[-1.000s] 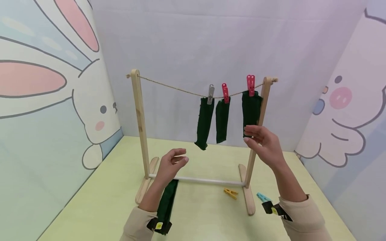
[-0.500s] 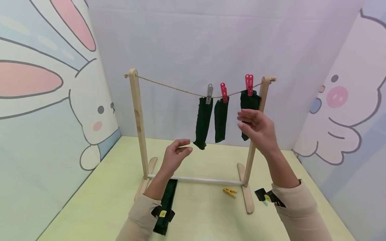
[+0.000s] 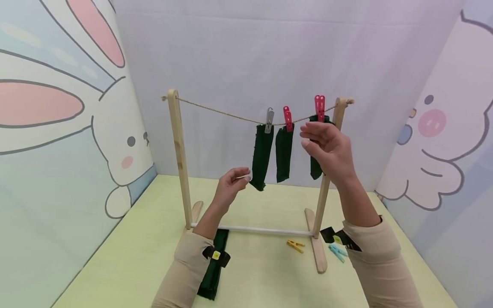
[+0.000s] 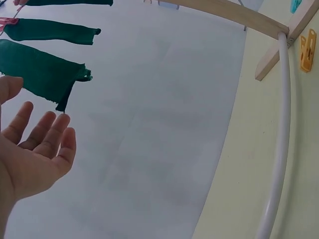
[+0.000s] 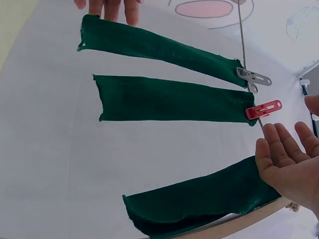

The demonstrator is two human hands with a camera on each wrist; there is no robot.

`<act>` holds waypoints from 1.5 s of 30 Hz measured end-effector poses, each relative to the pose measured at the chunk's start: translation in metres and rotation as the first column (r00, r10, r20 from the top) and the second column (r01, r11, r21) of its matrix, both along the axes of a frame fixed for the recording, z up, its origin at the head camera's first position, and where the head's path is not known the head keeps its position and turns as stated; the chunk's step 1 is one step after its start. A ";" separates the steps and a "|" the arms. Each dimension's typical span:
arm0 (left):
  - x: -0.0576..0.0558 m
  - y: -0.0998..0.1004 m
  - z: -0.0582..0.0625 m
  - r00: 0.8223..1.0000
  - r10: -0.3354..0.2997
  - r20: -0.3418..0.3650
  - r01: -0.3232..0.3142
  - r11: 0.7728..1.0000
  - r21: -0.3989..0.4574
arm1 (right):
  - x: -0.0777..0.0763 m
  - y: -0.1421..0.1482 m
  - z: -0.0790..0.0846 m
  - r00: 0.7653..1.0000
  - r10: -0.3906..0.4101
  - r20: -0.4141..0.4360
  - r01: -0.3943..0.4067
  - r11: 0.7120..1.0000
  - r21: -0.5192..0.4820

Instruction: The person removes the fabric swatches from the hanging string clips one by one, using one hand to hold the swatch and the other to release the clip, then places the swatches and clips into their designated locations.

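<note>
Three dark green cloth strips hang from a rope [image 3: 219,111]. The left strip [image 3: 262,159] is held by a grey clothespin [image 3: 269,120], the middle strip [image 3: 283,156] by a red clothespin [image 3: 288,119], the right strip [image 3: 316,170] by another red clothespin [image 3: 320,106]. My left hand [image 3: 231,185], fingers loosely bent, is beside the left strip's lower end; whether it touches cannot be told. My right hand [image 3: 330,150] is raised in front of the right strip, hiding part of it. In the right wrist view that hand [image 5: 291,164] has nothing between its fingers and thumb.
The rope spans two wooden posts [image 3: 179,158], joined low by a white bar [image 3: 262,231]. A folded dark green cloth [image 3: 209,280] lies on the table under my left forearm. A yellow clothespin [image 3: 295,246] and a light blue clothespin [image 3: 337,252] lie near the right foot [image 3: 319,259].
Both hands have risen: the left up and right toward the left strip's lower end, the right up and slightly left along the right strip. The strips hang much as before.
</note>
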State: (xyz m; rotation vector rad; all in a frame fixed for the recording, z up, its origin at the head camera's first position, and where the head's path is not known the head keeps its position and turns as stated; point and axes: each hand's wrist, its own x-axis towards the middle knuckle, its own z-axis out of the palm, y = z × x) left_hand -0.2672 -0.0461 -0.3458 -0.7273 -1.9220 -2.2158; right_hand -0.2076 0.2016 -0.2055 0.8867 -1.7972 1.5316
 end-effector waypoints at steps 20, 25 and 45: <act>-0.019 0.022 0.005 0.947 -0.318 0.042 0.314 0.946 0.082 | -0.013 -0.032 0.027 0.998 -0.065 0.013 0.062 0.984 0.165; -0.018 0.021 0.002 0.966 -0.254 -0.048 0.256 0.965 0.047 | -0.012 -0.038 0.035 0.985 -0.125 0.117 0.095 0.968 0.233; -0.009 0.001 -0.004 0.987 -0.159 -0.032 0.159 0.987 -0.020 | -0.022 -0.067 0.052 0.908 -0.230 0.351 0.103 0.933 0.345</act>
